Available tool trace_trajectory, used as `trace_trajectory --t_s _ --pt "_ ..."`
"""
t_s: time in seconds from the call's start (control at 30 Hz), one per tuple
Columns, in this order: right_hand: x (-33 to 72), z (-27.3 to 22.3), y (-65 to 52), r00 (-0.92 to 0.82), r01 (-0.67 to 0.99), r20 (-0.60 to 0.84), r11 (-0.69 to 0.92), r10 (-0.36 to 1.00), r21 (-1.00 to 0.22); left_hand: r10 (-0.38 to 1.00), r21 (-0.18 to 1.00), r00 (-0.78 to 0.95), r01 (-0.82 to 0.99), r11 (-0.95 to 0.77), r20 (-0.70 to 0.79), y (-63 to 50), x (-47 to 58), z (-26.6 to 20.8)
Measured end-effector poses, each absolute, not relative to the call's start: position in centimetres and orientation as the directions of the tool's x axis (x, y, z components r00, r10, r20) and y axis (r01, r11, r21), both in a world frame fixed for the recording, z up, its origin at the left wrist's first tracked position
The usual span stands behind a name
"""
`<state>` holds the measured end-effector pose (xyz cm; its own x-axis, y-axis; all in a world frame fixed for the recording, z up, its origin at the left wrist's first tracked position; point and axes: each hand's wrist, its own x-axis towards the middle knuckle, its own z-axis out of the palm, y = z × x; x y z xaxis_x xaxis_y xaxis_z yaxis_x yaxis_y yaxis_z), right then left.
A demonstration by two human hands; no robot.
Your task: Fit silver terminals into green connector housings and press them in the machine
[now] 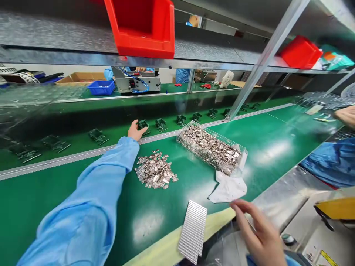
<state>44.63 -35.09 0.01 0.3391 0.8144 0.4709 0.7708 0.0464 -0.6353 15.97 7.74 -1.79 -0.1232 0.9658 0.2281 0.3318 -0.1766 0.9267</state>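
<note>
My left hand (134, 130) reaches out to the belt behind the metal rail, thumb and fingers closed around a dark see-through plastic part (143, 124). Near it on the table lies a loose heap of small silvery metal pieces (155, 170). A transparent box (241, 170) beyond the heap holds many more such pieces. My right hand (260, 232) hovers at the lower right, fingers apart and holding nothing. Close to its fingertips is a crumpled white cloth or paper (229, 189). At the table's front edge rests a flat stack of ridged silvery strips (193, 231).
Similar plastic parts (161, 124) stand in a row along the belt (124, 111). Overhead, a shelf carries a red bin (145, 48), and a slanted metal post (266, 59) rises beside the belt. At the far right, a co-worker's hand (346, 116) and blue sleeve show.
</note>
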Motion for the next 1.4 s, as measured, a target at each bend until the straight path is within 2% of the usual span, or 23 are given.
trace_trajectory --t_s 0.1,0.17,0.27,0.4,0.53,0.67,0.77,0.9,1.07,1.1,1.17,1.27,1.33,1.4 --pt "41.5 0.4 -26.7 0.093 0.752 0.382 0.186 0.919 -0.632 0.948 0.917 -0.202 0.364 -0.161 0.246 7.9 16.2 -4.1" --pt "39.7 0.4 -21.5 -0.013 0.796 0.252 0.163 0.968 -0.583 0.927 0.905 -0.233 0.378 -0.193 0.295 6.5 15.1 -5.3" --pt "37.6 0.1 -14.8 -0.057 0.906 0.089 0.089 0.994 -0.415 0.878 0.879 -0.319 0.432 -0.201 0.358 3.7 10.1 -6.4" --pt "35.7 -0.5 -8.6 -0.115 0.94 0.0 0.109 0.993 -0.323 0.791 0.837 -0.473 0.541 -0.086 0.388 1.3 1.1 -6.4" --pt "34.6 -0.8 -6.4 -0.176 0.963 -0.102 0.15 0.979 -0.225 0.837 0.69 -0.399 0.723 0.035 0.376 2.2 -2.7 -6.0" --pt "34.1 -0.4 -5.9 -0.181 0.979 -0.19 0.159 0.965 -0.125 0.917 0.612 -0.346 0.775 0.158 0.201 4.7 -2.5 -5.5" --pt "34.0 -0.1 -4.9 -0.173 0.984 -0.267 0.154 0.948 -0.092 0.928 0.668 -0.352 0.721 0.185 0.124 5.9 -2.4 -5.0" --pt "34.1 -0.1 -4.0 -0.169 0.984 -0.276 0.147 0.946 -0.097 0.904 0.797 -0.386 0.597 0.09 0.187 6.1 -2.3 -4.7" --pt "35.1 0.7 -5.8 -0.206 0.968 -0.121 0.184 0.971 -0.171 0.85 0.889 -0.444 0.455 -0.059 0.283 4.6 -1.4 -4.2" --pt "35.6 1.0 -6.8 -0.211 0.96 -0.098 0.187 0.973 -0.209 0.849 0.906 -0.44 0.411 -0.099 0.292 3.9 -0.7 -4.0" --pt "36.6 1.9 -9.5 -0.215 0.902 -0.049 0.179 0.975 -0.393 0.873 0.932 -0.385 0.314 -0.179 0.298 1.4 1.5 -3.9" --pt "37.5 3.1 -15.3 -0.176 0.636 0.081 0.176 0.981 -0.751 0.948 0.962 -0.178 0.126 -0.244 0.264 -4.6 6.7 -4.0" --pt "37.4 3.6 -19.3 -0.112 0.494 0.164 0.198 0.98 -0.847 0.98 0.976 0.038 -0.102 -0.19 0.194 -9.4 10.1 -4.2" --pt "36.8 3.7 -22.8 -0.023 0.411 0.193 0.185 0.981 -0.892 0.958 0.951 0.252 -0.303 -0.056 0.136 -13.9 12.8 -4.3"
